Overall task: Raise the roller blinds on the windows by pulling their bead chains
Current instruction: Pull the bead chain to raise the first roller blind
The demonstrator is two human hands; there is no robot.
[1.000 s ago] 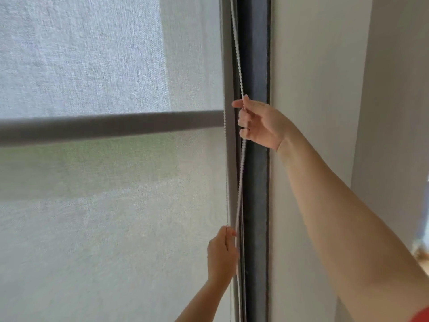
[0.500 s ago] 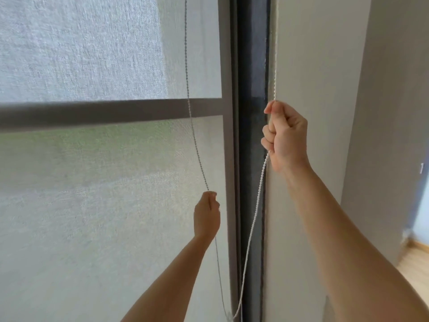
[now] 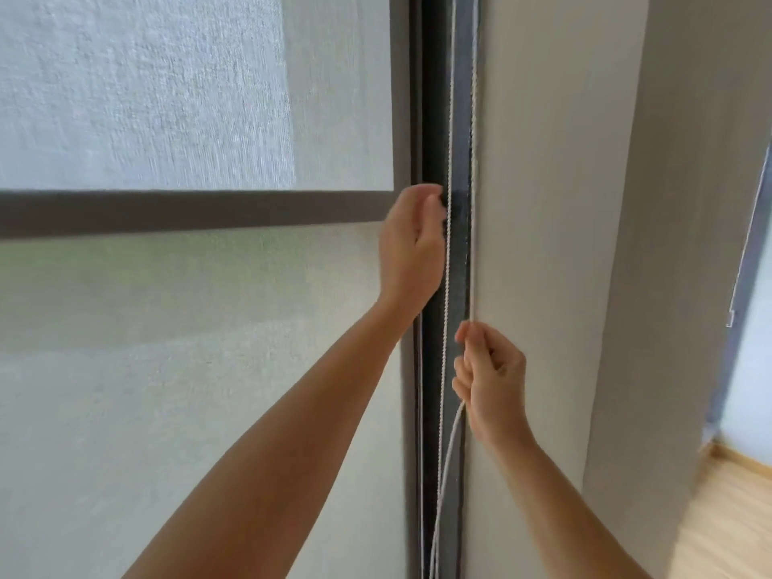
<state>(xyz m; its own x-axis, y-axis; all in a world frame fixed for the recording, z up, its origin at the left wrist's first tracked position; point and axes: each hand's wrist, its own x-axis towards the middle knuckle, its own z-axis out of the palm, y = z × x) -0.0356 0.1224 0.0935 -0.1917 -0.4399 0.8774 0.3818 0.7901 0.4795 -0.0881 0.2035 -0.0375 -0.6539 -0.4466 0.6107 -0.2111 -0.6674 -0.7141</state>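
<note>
Hands swapped heights; two chain strands [image 3: 448, 160]

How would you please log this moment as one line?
right hand: gripping bead chain | left hand: open beside other strand | roller blind: still down

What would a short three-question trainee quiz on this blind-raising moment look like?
1. True or false: the right hand is closed on the chain.
2. Which hand is higher? A) left B) right
3. Fill in: the left hand is beside the dark window ____.

Key: 1 true; 2 A; 3 frame.
</note>
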